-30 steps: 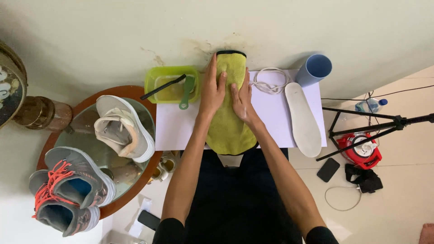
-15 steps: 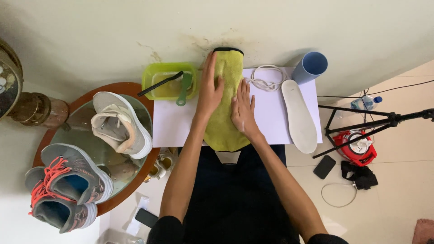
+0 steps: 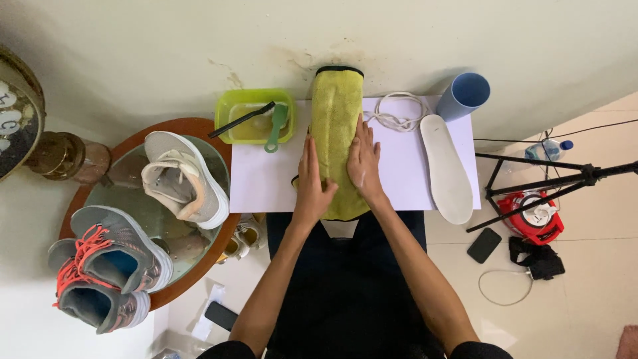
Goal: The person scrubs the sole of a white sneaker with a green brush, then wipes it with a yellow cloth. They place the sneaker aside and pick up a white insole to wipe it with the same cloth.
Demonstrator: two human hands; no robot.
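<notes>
Off the desk's left edge stands a round table (image 3: 222, 229) with a wooden rim and a glass top. It carries a pair of grey shoes with orange laces (image 3: 100, 269) at its near left and one pale shoe (image 3: 183, 179) lying on its side toward the desk.

On the white desk (image 3: 266, 183), the far left corner holds a green tub (image 3: 229, 110) with a black brush (image 3: 240, 119) and a green-handled brush (image 3: 276, 126) resting across it.

My left hand (image 3: 312, 183) lies flat on the near left part of the yellow cloth (image 3: 335, 110) — fingers straight and together, palm down, clasping nothing. The cloth runs as a long strip down the middle of the desk, from past the far edge, where its black-trimmed end meets the wall, to the near edge, where it hangs slightly over. My right hand (image 3: 364, 159) presses flat on the cloth's right side, a little farther from me than the left, also spread open and gripping nothing.

Just right of the cloth, at the far edge, a white lace (image 3: 399, 113) lies coiled. Beside it a white insole (image 3: 446, 169) stretches along the right edge — its near tip overhangs the desk. A blue cup (image 3: 463, 95) sits at the far right corner.
</notes>
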